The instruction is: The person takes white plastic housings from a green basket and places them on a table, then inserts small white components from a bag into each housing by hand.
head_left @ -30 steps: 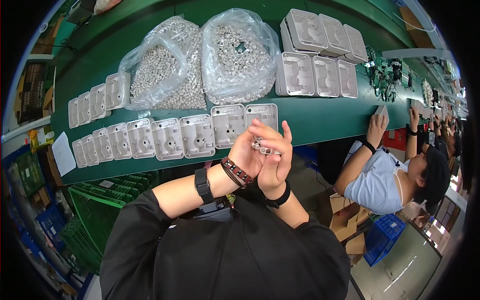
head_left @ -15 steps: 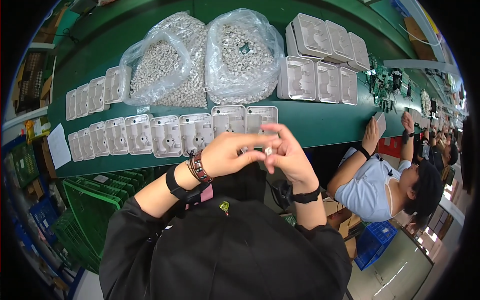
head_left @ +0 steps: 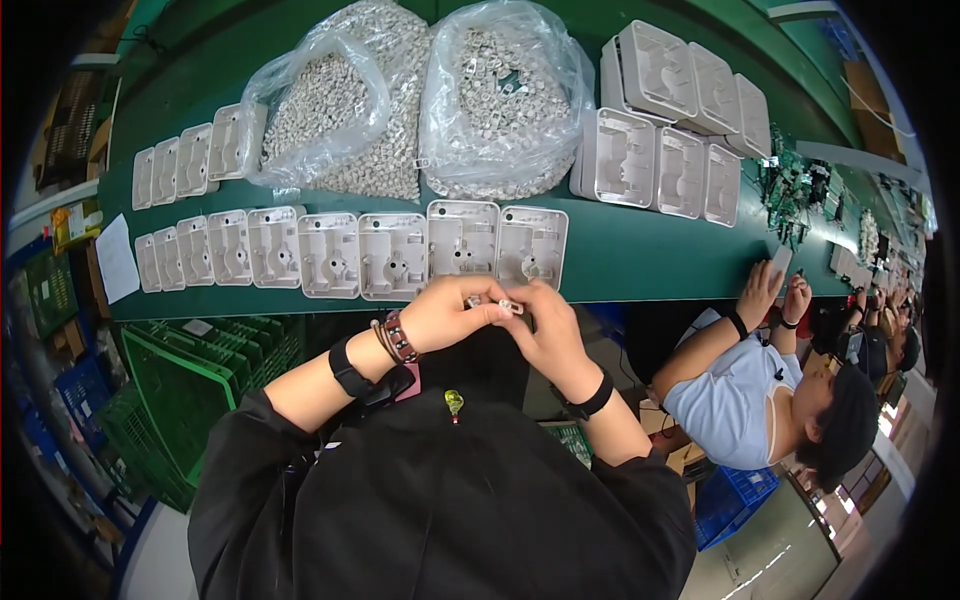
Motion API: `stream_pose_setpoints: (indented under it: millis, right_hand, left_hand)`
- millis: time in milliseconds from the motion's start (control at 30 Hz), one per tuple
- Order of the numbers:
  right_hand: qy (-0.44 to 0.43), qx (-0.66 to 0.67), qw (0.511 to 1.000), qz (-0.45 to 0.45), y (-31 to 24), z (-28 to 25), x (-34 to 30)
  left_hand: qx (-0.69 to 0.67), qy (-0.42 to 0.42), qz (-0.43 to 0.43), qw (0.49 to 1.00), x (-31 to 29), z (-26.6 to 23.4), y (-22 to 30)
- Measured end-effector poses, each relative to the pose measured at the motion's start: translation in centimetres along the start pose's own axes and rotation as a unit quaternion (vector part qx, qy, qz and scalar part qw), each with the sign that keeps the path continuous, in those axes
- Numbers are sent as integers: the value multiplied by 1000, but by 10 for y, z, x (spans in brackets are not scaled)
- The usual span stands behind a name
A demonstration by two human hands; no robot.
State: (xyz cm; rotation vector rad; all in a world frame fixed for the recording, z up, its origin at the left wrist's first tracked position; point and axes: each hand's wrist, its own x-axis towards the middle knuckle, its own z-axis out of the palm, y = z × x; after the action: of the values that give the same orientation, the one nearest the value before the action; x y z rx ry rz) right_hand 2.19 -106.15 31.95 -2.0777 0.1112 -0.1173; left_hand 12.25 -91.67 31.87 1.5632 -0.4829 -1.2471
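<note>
At the front edge of the green table my two hands meet, fingertips close together. Between them is a small white plastic piece [head_left: 511, 307] with an opening in it. My left hand [head_left: 452, 312] pinches it from one side, thumb and fingers closed; another small pale bit shows within its curled fingers. My right hand [head_left: 556, 338] closes on the piece's other side. Just beyond the hands stand open light-grey plastic housings [head_left: 531, 245] in a row; the nearest ones are partly covered by my fingers.
Two clear plastic bags [head_left: 402, 150] full of small white pieces lie behind the row. More grey housings [head_left: 625, 190] are stacked at the right, near green circuit boards [head_left: 795, 195]. A co-worker [head_left: 735, 385] sits at the right. Green crates [head_left: 165, 400] stand at the lower left.
My hands have come closer together and lower, toward my body. The right hand's spread fingers have closed in on the small piece. The view has shifted slightly.
</note>
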Motion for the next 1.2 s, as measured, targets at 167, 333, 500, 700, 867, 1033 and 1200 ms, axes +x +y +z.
stream_pose_setpoints:
  millis: [167,333,500,700,867,1033,1200]
  right_hand:
    - [41,23,996,-71,16,-9,6]
    - [13,15,997,-72,23,-22,15]
    - [-19,-69,990,-124,44,-38,35]
    - [-128,-208,942,-229,95,-42,75]
    - [-198,-240,909,-277,118,-27,93]
    - [-256,-277,874,-306,127,-18,110]
    - [-282,-280,853,-338,128,-16,115]
  left_hand:
    - [-61,-9,-52,997,10,2,10]
    - [-184,-64,-131,972,21,1,6]
    - [-54,10,-31,998,38,1,-15]
    - [388,105,-116,908,78,10,-60]
    - [382,109,-126,909,78,16,-65]
    - [380,109,-117,911,78,15,-68]
    - [382,109,-118,910,82,18,-68]
